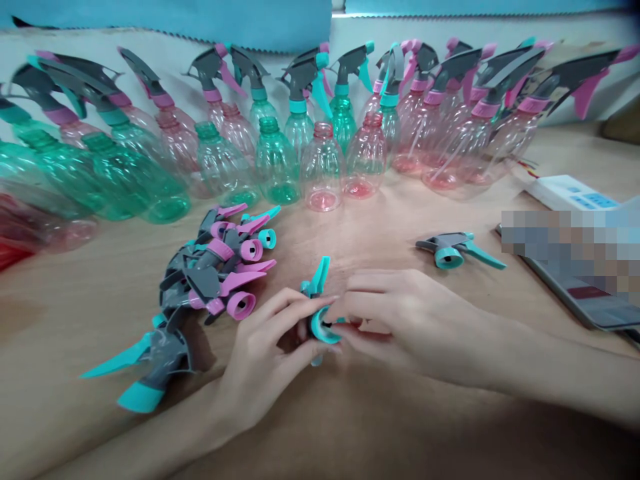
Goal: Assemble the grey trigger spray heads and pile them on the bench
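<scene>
Low over the table, a grey trigger spray head with a turquoise trigger and turquoise collar (pixel 325 327) is held with its open end facing me. My left hand (pixel 267 350) wraps its fingers and thumb round this head from the left. At the collar's mouth, the fingertips of my right hand (pixel 395 313) are pinched together; what is between them, if anything, is hidden. A heap of spray heads (pixel 220 267) with pink or turquoise parts lies left of my hands. Nearer me is a turquoise-and-grey spray head (pixel 160 360), and another spray head (pixel 447 257) lies to the right.
Behind my hands stand several clear pink and green bottles (pixel 323 167), some open-necked, others fitted with a spray head (pixel 455 67). More green bottles (pixel 140 180) lean or lie at the left. A tablet-like device (pixel 575 293) and a white box (pixel 570 193) are at the right.
</scene>
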A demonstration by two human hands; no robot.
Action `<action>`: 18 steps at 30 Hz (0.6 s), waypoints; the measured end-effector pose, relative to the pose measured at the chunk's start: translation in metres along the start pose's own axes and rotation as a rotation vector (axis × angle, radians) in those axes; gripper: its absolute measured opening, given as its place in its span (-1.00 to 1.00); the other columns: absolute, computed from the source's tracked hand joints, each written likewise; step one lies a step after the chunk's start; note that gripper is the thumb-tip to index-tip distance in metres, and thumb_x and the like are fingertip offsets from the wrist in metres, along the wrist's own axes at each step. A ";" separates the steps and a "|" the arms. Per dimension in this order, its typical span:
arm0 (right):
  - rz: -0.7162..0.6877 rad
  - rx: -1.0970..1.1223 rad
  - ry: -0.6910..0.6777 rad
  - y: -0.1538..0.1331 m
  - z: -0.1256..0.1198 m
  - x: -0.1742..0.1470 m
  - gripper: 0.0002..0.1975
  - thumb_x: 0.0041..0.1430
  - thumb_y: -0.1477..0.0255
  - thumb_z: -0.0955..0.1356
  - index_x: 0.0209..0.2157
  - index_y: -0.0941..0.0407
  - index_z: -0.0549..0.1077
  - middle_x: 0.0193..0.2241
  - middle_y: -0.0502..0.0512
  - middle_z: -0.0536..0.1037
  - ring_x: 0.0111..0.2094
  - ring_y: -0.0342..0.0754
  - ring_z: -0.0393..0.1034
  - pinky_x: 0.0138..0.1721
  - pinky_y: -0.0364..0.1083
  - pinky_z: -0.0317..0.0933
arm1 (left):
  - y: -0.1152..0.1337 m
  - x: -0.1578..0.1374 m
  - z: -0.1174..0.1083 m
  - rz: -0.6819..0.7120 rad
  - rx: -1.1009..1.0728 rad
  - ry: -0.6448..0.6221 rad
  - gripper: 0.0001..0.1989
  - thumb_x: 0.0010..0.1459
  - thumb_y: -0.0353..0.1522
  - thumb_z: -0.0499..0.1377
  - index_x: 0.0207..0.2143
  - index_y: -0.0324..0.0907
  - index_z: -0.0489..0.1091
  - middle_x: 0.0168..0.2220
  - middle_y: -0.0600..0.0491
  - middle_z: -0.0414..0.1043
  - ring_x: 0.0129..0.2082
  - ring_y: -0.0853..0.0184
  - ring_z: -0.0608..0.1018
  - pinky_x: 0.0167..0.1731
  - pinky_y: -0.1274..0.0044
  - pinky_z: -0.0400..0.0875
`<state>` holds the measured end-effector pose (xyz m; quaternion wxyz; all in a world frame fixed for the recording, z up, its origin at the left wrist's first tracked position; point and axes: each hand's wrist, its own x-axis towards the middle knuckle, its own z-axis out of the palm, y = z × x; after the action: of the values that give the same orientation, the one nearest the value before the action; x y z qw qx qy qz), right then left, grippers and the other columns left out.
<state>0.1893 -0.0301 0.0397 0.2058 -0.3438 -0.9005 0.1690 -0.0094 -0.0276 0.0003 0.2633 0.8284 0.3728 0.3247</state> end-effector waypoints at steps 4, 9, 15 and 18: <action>0.046 0.039 0.000 0.003 -0.002 0.001 -0.82 0.23 0.50 0.26 -0.33 0.20 0.50 -0.38 0.09 0.51 -0.36 -0.11 0.38 -0.35 -0.13 0.21 | -0.003 -0.001 0.000 -0.016 -0.011 -0.011 -0.67 0.09 -0.48 0.20 -0.07 -0.06 0.38 -0.32 0.12 0.38 -0.48 0.46 0.43 -0.49 0.64 0.37; 0.064 -0.008 -0.055 -0.001 -0.016 -0.003 -0.79 0.18 0.35 0.33 -0.20 0.17 0.46 -0.26 0.08 0.49 -0.25 -0.04 0.39 -0.21 -0.06 0.26 | -0.001 -0.003 0.003 -0.070 -0.037 0.019 -0.59 0.05 -0.46 0.23 -0.03 -0.05 0.29 -0.36 0.14 0.45 -0.49 0.43 0.46 -0.49 0.63 0.39; 0.083 -0.058 -0.097 -0.012 -0.005 -0.011 -0.58 0.06 0.36 0.41 -0.06 0.25 0.37 -0.13 0.22 0.39 -0.18 0.07 0.36 -0.25 0.02 0.32 | 0.005 -0.003 0.012 -0.184 -0.212 0.013 -0.45 0.00 -0.52 0.21 0.03 -0.03 0.16 -0.32 0.14 0.47 -0.49 0.43 0.47 -0.50 0.62 0.41; 0.140 -0.001 -0.093 -0.010 0.003 -0.018 -0.69 0.13 0.49 0.35 -0.06 0.20 0.38 -0.14 0.19 0.35 -0.22 0.00 0.35 -0.26 -0.01 0.33 | 0.006 0.000 0.017 -0.230 -0.259 -0.024 -0.43 -0.02 -0.52 0.22 0.04 0.00 0.16 -0.31 0.15 0.48 -0.46 0.43 0.46 -0.47 0.62 0.40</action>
<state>0.1948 -0.0497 0.0370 0.1512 -0.3979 -0.8829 0.1982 0.0061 -0.0347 -0.0067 0.4077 0.7432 0.4172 0.3277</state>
